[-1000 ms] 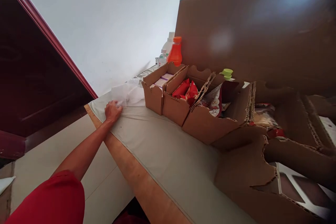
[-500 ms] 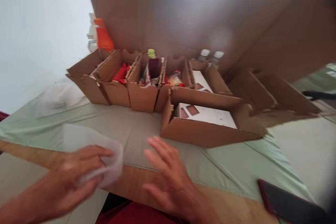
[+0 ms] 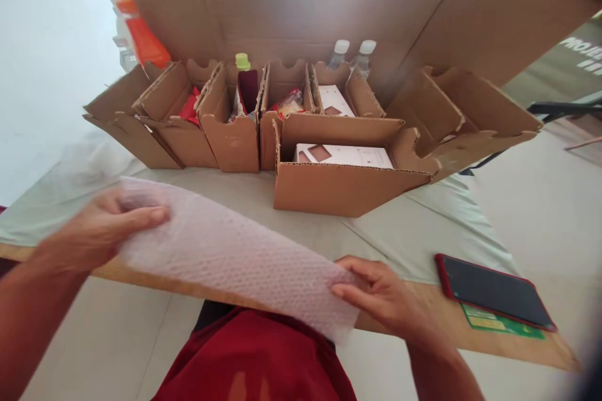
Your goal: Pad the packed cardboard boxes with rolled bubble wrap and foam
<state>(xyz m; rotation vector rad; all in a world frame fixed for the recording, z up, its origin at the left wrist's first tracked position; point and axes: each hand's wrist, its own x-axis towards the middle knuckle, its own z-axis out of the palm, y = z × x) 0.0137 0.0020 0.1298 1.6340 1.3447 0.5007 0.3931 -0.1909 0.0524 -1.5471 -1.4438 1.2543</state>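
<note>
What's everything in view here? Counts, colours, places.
bubble wrap: 1 sheet, whitish, over the near edge of the table
front box: 1, brown, mid-table, white carton inside
small open boxes: several, brown, row behind
orange bottle: 1, back left
green-capped bottle: 1, back, left of middle
clear bottles: 2, white caps, behind row
phone: 1, red case, right, on green card
cloth: 1, pale green, covering table
left hand: grips wrap's left end
right hand: pinches wrap's right end
</note>
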